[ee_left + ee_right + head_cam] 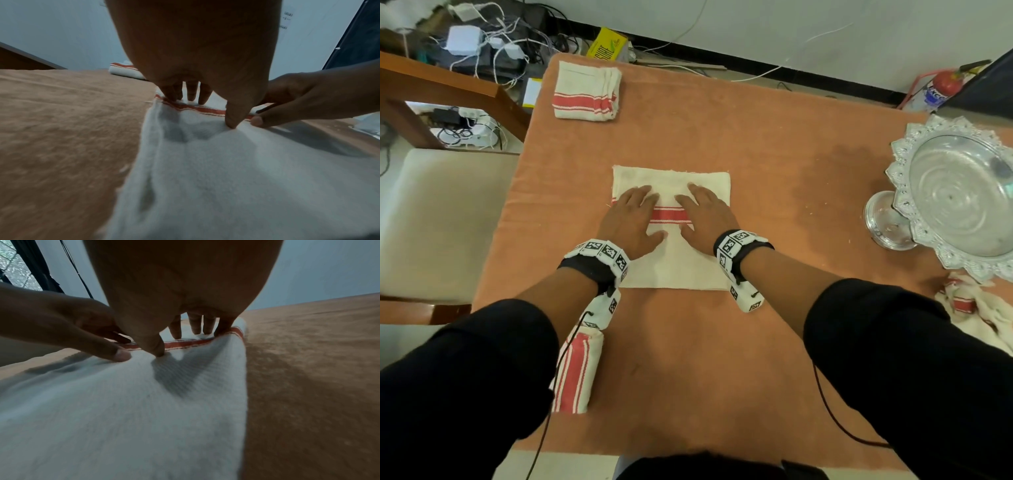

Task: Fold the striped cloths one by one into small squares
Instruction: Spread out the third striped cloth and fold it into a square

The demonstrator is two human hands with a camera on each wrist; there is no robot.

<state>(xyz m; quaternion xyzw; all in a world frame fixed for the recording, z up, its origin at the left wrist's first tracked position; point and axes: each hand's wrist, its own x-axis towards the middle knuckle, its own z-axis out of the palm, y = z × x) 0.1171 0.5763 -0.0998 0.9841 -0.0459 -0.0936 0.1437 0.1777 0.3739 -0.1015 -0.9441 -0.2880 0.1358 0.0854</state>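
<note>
A cream cloth with a red stripe (674, 260) lies folded into a rectangle at the middle of the table (774, 144). My left hand (631, 219) lies flat on its left half, fingers straight and pointing away from me. My right hand (707, 216) lies flat on its right half in the same way. The red stripe (667, 215) shows between the two hands. In the left wrist view my left hand (205, 91) presses fingertips and thumb onto the cloth (226, 178). In the right wrist view my right hand (185, 327) presses down beside the stripe (185, 342).
A stack of folded striped cloths (585, 90) sits at the far left corner. Another folded striped cloth (575, 370) lies near the front left edge. Crumpled striped cloths (976, 315) lie at the right, below a silver pedestal tray (959, 198). A chair (441, 219) stands left.
</note>
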